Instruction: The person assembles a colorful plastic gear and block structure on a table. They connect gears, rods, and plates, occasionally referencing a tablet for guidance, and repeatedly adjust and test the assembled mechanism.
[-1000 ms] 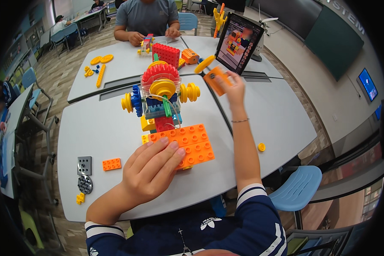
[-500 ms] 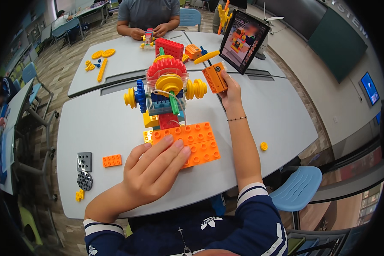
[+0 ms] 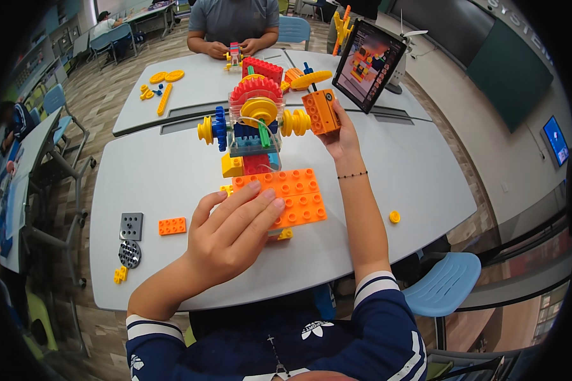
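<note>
In front of me stands a toy-brick model with orange studded bricks (image 3: 302, 187) at its near end. A red gear (image 3: 256, 91), yellow pulley wheels (image 3: 258, 112) and a blue gear (image 3: 220, 129) sit at its far end, with a thin pale cord around them. My left hand (image 3: 230, 232) grips the orange bricks, its fingers laid over the top; the thumb is hidden. To the right of the model, my right hand (image 3: 343, 136) is closed around an orange block (image 3: 322, 111) with a round dark spot on it. A yellow disc (image 3: 311, 79) on a blue axle stands above that block.
A tablet (image 3: 370, 63) stands behind my right hand. On the left lie an orange brick (image 3: 172, 227), a grey plate (image 3: 131, 226) and a dark round plate (image 3: 129, 254); a yellow round piece (image 3: 394, 217) lies at right. Across the table a person (image 3: 234, 28) handles a small brick model (image 3: 234, 58).
The orange block in my right hand has turned more upright, and its yellow disc sits more level. My left hand stays on the orange bricks. The whole view has shifted slightly.
</note>
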`<state>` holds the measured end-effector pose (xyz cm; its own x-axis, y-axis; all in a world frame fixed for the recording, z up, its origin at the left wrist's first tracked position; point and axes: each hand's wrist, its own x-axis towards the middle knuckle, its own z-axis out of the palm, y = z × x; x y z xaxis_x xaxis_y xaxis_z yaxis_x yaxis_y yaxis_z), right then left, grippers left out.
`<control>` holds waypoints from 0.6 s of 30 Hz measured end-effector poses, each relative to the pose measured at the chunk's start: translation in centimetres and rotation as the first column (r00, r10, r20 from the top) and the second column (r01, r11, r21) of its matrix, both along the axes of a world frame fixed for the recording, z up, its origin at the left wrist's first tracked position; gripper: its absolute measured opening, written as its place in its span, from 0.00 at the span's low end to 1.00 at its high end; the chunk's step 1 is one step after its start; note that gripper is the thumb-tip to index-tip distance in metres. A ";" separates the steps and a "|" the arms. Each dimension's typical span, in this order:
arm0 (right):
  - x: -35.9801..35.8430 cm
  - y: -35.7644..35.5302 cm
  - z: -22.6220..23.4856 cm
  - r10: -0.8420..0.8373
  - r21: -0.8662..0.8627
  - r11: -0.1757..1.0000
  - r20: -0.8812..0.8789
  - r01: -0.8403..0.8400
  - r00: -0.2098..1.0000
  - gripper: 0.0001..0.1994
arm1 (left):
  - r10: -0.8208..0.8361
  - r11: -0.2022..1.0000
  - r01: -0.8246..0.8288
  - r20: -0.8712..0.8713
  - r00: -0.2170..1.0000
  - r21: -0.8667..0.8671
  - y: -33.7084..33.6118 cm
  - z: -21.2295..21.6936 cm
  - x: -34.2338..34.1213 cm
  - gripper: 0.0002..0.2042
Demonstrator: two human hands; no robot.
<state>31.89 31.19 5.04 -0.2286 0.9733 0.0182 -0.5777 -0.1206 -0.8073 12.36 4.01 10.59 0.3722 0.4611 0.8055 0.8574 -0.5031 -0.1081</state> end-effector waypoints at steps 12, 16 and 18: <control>-0.5 -0.9 0.7 0.057 0.034 0.998 -0.038 -0.056 0.998 0.28 | 0.017 1.000 -0.017 -0.027 0.999 0.008 0.0 -0.1 0.0 0.16; -0.4 -1.1 0.9 0.059 0.124 0.991 -0.064 -0.051 0.996 0.28 | 0.017 1.000 -0.017 -0.030 0.999 0.011 0.0 -0.1 0.0 0.17; 0.2 -1.2 1.2 0.139 0.270 0.957 -0.104 -0.107 0.985 0.29 | 0.011 1.000 -0.010 -0.024 1.000 0.009 0.1 -0.1 0.0 0.17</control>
<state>32.08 30.04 6.26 -0.3267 0.8949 0.3041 -0.6666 0.0099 -0.7453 12.39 4.06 10.50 0.3868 0.4578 0.8005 0.8597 -0.4930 -0.1335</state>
